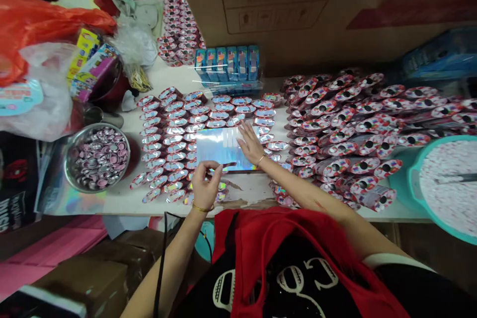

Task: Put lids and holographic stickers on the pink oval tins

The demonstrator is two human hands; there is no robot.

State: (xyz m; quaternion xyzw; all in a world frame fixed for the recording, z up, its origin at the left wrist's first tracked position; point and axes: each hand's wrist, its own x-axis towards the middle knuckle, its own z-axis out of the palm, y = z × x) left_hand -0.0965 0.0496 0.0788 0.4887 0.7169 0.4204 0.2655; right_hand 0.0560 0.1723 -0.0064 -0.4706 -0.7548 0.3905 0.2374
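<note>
A shiny holographic sheet (219,148) lies flat on the white table (246,191), on top of rows of small foil-topped round pieces (167,134). My right hand (250,144) rests on the sheet's right part with fingers stretched out flat. My left hand (204,184) is at the sheet's near left corner, thumb and fingers pinched together on its edge. Both wrists carry thin gold bangles.
A metal bowl (97,157) of pink round pieces sits at left. Stacks of red-patterned packets (346,124) fill the right side. A teal basin (439,189) of white grains is far right. Blue boxes (227,63), a cardboard carton (298,0) and plastic bags (37,59) stand behind.
</note>
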